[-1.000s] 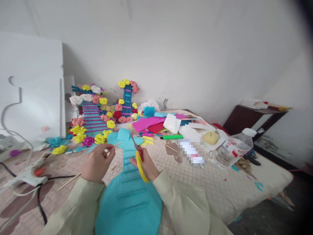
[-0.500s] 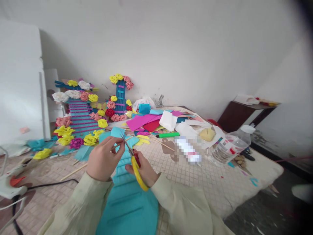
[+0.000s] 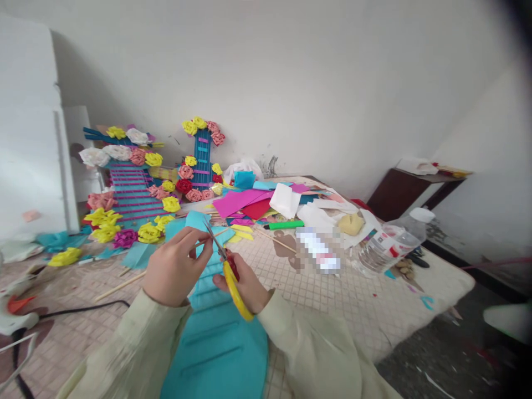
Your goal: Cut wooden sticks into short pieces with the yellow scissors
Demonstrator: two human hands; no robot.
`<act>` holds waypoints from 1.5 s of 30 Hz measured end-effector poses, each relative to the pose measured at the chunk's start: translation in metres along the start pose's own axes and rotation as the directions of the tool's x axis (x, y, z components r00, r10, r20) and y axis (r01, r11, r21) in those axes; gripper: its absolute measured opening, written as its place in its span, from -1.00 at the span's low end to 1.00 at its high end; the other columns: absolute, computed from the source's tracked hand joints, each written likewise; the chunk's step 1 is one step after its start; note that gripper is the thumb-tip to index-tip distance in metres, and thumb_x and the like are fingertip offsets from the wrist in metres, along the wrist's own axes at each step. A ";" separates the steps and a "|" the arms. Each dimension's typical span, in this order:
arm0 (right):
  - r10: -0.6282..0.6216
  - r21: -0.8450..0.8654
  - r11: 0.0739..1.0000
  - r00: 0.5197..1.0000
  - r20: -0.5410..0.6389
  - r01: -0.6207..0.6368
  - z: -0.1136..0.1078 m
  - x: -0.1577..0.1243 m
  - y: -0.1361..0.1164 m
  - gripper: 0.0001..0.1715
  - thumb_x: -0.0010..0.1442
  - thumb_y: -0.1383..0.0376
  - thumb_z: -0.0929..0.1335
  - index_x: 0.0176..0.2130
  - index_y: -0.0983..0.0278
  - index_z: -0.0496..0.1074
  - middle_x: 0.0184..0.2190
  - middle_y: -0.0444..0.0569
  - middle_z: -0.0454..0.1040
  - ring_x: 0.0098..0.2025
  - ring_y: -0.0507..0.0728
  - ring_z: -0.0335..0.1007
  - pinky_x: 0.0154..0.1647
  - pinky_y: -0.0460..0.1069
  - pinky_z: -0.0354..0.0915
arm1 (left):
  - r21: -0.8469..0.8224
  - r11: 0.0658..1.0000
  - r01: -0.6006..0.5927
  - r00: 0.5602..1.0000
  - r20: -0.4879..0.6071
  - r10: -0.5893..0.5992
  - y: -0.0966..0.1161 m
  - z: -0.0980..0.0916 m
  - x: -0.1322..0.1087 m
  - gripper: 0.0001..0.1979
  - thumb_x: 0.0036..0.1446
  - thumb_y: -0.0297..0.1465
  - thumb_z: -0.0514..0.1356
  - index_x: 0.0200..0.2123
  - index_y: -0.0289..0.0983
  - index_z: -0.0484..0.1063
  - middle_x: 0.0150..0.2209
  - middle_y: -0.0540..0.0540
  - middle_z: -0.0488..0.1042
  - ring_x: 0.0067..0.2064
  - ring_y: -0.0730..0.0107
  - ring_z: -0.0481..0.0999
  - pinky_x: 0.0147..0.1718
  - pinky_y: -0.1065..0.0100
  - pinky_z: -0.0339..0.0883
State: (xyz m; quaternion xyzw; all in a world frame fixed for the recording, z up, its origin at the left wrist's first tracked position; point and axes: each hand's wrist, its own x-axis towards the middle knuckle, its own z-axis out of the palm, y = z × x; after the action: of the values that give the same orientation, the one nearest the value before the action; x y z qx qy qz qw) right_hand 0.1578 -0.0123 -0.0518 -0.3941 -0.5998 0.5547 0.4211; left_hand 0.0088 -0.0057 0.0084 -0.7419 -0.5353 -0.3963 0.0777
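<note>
My left hand (image 3: 172,266) pinches a thin wooden stick (image 3: 216,234) that points right, over the table. My right hand (image 3: 246,282) grips yellow-handled scissors (image 3: 226,265), whose blades meet the stick close to my left fingertips. Under both hands lies a large turquoise guitar-shaped paper form (image 3: 216,338), its neck running away from me. Both sleeves are pale cream.
Blue stick frames trimmed with paper roses (image 3: 137,188) stand at the back left. Coloured paper sheets (image 3: 249,200), a green marker (image 3: 286,224) and a plastic bottle (image 3: 388,244) lie on the right. A glue gun (image 3: 16,316) and cable sit far left, a dark side table (image 3: 409,191) beyond.
My left hand has come in toward the scissors, bringing the stick between the blades. The view has shifted right, so the table's things sit further left.
</note>
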 end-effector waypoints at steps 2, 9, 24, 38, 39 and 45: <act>-0.004 0.011 1.000 1.000 -0.003 0.004 0.000 0.000 -0.001 -0.36 -0.12 -0.05 0.48 -0.18 0.21 0.22 -0.48 -0.23 0.15 -0.44 0.04 0.10 -0.35 0.00 0.12 | 0.009 1.000 -0.026 1.000 0.000 0.026 0.000 0.000 0.000 -0.65 0.20 -0.18 -0.04 -0.43 -0.24 0.41 -0.47 -0.01 0.43 -0.57 0.52 0.30 -0.52 0.41 0.16; 0.008 0.037 0.999 1.000 -0.012 -0.008 0.000 -0.003 -0.005 -0.37 -0.11 0.00 0.47 -0.17 0.23 0.22 -0.45 -0.22 0.14 -0.44 0.02 0.07 -0.35 -0.02 0.11 | 0.004 0.997 -0.082 0.995 -0.056 0.082 0.001 0.001 -0.003 -0.68 0.24 -0.22 -0.01 -0.41 -0.25 0.42 -0.44 0.00 0.45 -0.54 0.54 0.33 -0.50 0.44 0.19; -0.042 0.005 0.999 0.999 -0.034 0.042 -0.003 0.000 0.002 -0.48 -0.05 0.08 0.46 -0.19 0.24 0.22 -0.46 -0.23 0.17 -0.45 0.00 0.09 -0.39 -0.04 0.13 | 0.041 0.999 0.013 0.998 -0.056 -0.010 -0.002 -0.011 0.002 -0.69 0.19 -0.18 0.03 -0.37 -0.23 0.47 -0.44 0.01 0.46 -0.52 0.53 0.34 -0.47 0.45 0.19; -0.108 -0.052 0.993 0.990 -0.088 0.104 -0.015 0.007 0.017 -0.59 0.09 0.12 0.36 -0.12 0.24 0.24 -0.42 -0.18 0.24 -0.38 0.04 0.21 -0.31 -0.02 0.21 | 0.323 0.873 0.365 0.856 0.254 -0.451 -0.100 -0.005 -0.097 -0.83 -0.06 -0.29 0.13 -0.51 -0.20 0.48 -0.46 -0.03 0.54 -0.47 0.33 0.49 -0.53 0.42 0.22; -0.111 -0.054 0.993 0.990 -0.090 0.107 -0.015 0.007 0.016 -0.58 0.08 0.11 0.36 -0.12 0.25 0.24 -0.42 -0.18 0.24 -0.38 0.04 0.21 -0.32 -0.02 0.22 | 0.327 0.877 0.352 0.870 0.232 -0.435 -0.096 -0.003 -0.098 -0.81 -0.03 -0.28 0.10 -0.49 -0.21 0.48 -0.41 -0.05 0.54 -0.45 0.33 0.49 -0.51 0.41 0.22; -0.128 -0.056 0.991 0.986 -0.103 0.123 -0.015 0.008 0.014 -0.56 0.05 0.10 0.36 -0.12 0.25 0.24 -0.44 -0.18 0.23 -0.39 0.05 0.20 -0.36 -0.02 0.21 | 0.320 0.900 0.296 0.942 0.057 -0.330 -0.051 -0.010 -0.078 -0.68 0.18 -0.18 0.03 -0.26 -0.22 0.49 -0.34 -0.07 0.49 -0.41 0.38 0.44 -0.47 0.40 0.17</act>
State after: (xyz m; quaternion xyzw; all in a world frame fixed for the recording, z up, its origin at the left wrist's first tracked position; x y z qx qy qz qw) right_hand 0.1695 0.0014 -0.0644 -0.3947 -0.6137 0.4904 0.4766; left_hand -0.0485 -0.0471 -0.0524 -0.6457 -0.7058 -0.2745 0.0977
